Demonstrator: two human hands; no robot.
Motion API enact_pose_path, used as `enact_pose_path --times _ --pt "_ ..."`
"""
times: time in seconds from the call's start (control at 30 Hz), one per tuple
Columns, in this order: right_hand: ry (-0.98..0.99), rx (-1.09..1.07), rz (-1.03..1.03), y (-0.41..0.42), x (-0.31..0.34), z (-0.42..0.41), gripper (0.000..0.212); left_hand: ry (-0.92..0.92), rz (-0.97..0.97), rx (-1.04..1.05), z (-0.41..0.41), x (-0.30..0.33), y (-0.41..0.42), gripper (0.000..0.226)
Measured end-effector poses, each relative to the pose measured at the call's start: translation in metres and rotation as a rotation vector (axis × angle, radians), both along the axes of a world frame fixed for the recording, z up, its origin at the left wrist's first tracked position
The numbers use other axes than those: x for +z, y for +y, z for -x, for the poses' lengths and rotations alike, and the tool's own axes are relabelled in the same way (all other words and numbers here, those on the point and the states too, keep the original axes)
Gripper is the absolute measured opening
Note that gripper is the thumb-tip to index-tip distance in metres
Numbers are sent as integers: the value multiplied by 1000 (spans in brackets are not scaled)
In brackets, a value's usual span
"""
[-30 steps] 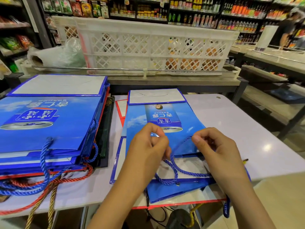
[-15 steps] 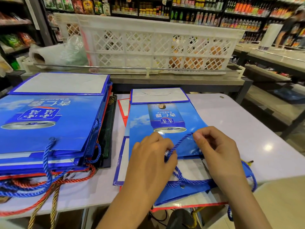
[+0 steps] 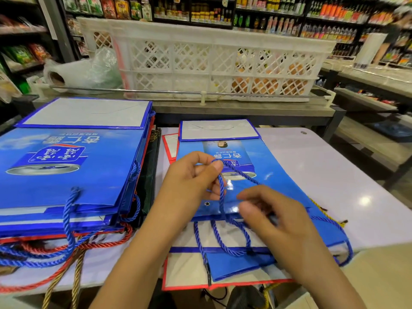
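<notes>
One blue cord handle (image 3: 220,190) between left fingers (image 3: 208,171), above flat bag (image 3: 283,186).

A stack of flat blue gift bags (image 3: 66,175) lies on the left of the white table (image 3: 334,170), with its blue, red and gold rope handles (image 3: 44,253) trailing over the near edge. Behind it, a white lattice crate (image 3: 200,52) holding oranges (image 3: 256,83) stands beside a roll of clear plastic bags (image 3: 73,72). Shelves of bottles (image 3: 278,21) run along the back.
</notes>
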State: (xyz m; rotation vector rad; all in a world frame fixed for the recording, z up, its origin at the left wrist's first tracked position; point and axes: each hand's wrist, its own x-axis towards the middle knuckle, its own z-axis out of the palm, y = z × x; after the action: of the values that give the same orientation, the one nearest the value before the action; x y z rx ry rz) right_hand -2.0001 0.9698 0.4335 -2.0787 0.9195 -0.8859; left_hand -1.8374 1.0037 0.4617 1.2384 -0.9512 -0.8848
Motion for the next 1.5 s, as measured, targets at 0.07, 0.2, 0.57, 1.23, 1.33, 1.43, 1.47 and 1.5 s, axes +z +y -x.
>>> enact_pose_path --times 0.07,0.2,0.57,1.23,1.33,1.43,1.47,1.5 --pt "147 32 45 1 -7 -2 33 -1 -2 8 0 3 -6 9" --pt "268 62 129 -1 -5 -10 24 77 -22 -24 1 12 -12 12" --pt "-98 93 -166 -8 15 -32 26 -562 -75 40 -29 -31 7 22" --pt "-203 -40 -174 -39 -3 -52 21 -870 13 70 -32 -64 26 56" --pt "-204 -50 -166 -39 -11 -50 20 -851 30 97 -30 -69 26 46" --pt "-199 -28 -161 -37 -17 -49 18 -911 101 116 -31 -76 26 36" --pt "-199 -17 -155 -37 -18 -49 17 -942 128 128 -31 -78 26 36" --pt "-193 -5 -148 -36 -19 -48 16 -961 140 130 -31 -80 26 36"
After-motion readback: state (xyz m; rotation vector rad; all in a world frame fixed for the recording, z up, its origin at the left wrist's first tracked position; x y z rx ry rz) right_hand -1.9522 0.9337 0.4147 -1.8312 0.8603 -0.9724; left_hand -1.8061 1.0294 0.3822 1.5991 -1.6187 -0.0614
